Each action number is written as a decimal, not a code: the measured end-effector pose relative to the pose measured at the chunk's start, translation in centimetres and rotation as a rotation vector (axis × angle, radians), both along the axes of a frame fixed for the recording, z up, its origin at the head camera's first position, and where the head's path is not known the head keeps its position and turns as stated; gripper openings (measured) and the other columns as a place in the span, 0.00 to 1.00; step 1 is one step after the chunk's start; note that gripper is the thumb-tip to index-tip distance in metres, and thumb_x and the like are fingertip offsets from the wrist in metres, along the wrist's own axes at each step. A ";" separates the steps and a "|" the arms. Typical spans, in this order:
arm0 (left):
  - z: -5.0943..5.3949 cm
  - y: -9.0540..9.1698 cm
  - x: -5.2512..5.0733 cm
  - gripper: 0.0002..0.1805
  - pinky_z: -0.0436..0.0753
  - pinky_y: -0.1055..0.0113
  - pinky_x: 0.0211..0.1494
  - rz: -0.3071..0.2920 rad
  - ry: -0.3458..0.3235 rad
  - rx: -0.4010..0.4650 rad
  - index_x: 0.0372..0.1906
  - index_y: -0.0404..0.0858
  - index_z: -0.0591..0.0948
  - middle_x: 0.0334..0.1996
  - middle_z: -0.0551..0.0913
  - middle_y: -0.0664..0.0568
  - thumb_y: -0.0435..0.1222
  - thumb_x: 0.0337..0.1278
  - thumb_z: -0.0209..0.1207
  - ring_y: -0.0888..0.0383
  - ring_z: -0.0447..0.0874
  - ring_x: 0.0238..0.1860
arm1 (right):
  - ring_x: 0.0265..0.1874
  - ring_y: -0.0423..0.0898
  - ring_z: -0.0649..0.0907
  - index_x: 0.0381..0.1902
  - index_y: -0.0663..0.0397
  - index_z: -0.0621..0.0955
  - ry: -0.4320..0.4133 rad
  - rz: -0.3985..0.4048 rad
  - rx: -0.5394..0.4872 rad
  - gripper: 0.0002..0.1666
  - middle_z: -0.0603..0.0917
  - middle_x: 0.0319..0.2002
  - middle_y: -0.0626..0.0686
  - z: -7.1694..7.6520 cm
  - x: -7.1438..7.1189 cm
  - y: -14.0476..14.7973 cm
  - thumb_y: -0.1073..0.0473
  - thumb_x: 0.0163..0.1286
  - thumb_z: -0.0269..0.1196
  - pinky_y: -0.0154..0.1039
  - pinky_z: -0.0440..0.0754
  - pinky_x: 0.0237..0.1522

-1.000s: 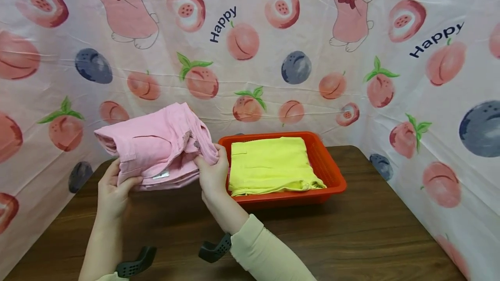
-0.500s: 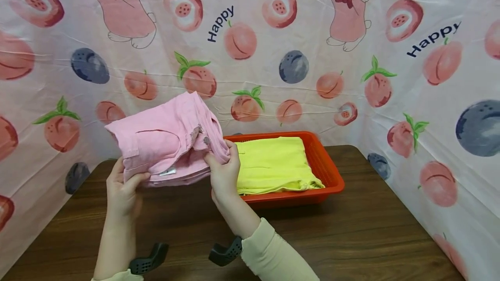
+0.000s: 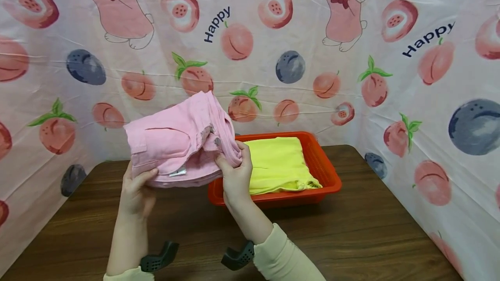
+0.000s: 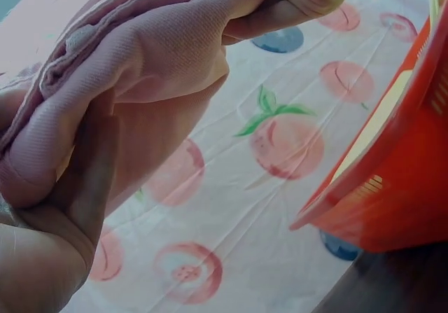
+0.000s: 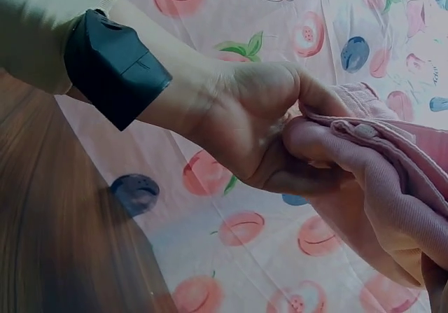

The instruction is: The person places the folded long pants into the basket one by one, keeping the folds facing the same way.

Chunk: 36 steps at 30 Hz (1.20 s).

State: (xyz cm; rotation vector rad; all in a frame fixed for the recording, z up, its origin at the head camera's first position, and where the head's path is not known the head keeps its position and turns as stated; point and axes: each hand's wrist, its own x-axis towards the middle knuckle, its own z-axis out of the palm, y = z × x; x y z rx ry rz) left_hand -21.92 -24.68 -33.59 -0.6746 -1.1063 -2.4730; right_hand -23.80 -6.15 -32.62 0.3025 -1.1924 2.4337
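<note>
Folded pink garment point(image 3: 172, 138) held up above the surface point(image 3: 359, 224)

Your left grip point(image 3: 136, 190) pinches the garment at its lower left corner, thumb on the near face. Your right grip point(image 3: 238, 174) pinches its right edge, thumb likewise in front. The garment spans the space between both grips, its right end tilted higher. Beyond your right grip, a red basket point(image 3: 330, 174) stands on the surface, holding a folded yellow cloth point(image 3: 277, 164).

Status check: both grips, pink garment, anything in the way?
Left grip and right grip holding folded pink garment. Garment clear of table. No obstruction visible.
</note>
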 end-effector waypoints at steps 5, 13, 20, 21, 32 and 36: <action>-0.2 1.1 -0.5 0.18 0.74 0.66 0.51 -0.089 0.028 -0.006 0.54 0.36 0.74 0.48 0.78 0.48 0.21 0.64 0.43 0.56 0.75 0.48 | 0.48 0.53 0.78 0.50 0.58 0.74 -0.007 0.017 -0.009 0.24 0.75 0.50 0.58 -0.3 0.1 0.9 0.77 0.56 0.63 0.43 0.80 0.48; 0.1 2.5 -0.7 0.29 0.77 0.63 0.53 -0.127 0.013 0.077 0.64 0.42 0.69 0.56 0.73 0.46 0.17 0.61 0.41 0.53 0.74 0.53 | 0.47 0.51 0.78 0.50 0.58 0.72 0.024 0.085 0.022 0.25 0.74 0.49 0.57 -0.5 0.2 2.6 0.79 0.56 0.61 0.41 0.80 0.47; 0.3 2.8 -0.4 0.46 0.74 0.62 0.57 -0.163 0.073 0.105 0.74 0.57 0.58 0.71 0.51 0.45 0.13 0.57 0.38 0.51 0.62 0.63 | 0.50 0.50 0.76 0.62 0.47 0.65 0.058 0.233 0.116 0.40 0.69 0.57 0.56 -0.3 0.2 5.1 0.81 0.55 0.60 0.39 0.80 0.46; 0.3 2.9 -0.4 0.46 0.74 0.62 0.58 -0.171 0.086 0.104 0.74 0.56 0.58 0.71 0.50 0.45 0.12 0.57 0.37 0.51 0.62 0.63 | 0.51 0.51 0.75 0.66 0.45 0.63 0.067 0.263 0.130 0.44 0.66 0.60 0.57 -0.3 0.1 5.5 0.81 0.56 0.59 0.39 0.80 0.46; 0.9 3.4 0.1 0.43 0.73 0.63 0.59 -0.246 0.171 0.104 0.71 0.51 0.65 0.67 0.60 0.46 0.11 0.56 0.38 0.53 0.66 0.60 | 0.58 0.51 0.68 0.77 0.36 0.48 0.094 0.581 0.230 0.56 0.55 0.69 0.57 -0.3 -1.0 8.8 0.77 0.57 0.53 0.37 0.76 0.51; 1.1 3.7 0.4 0.43 0.72 0.63 0.60 -0.256 0.191 0.129 0.71 0.49 0.66 0.66 0.62 0.46 0.10 0.55 0.39 0.53 0.67 0.60 | 0.59 0.51 0.68 0.76 0.29 0.48 0.033 0.687 0.242 0.43 0.54 0.71 0.56 -0.6 -1.3 9.5 0.59 0.66 0.47 0.41 0.72 0.55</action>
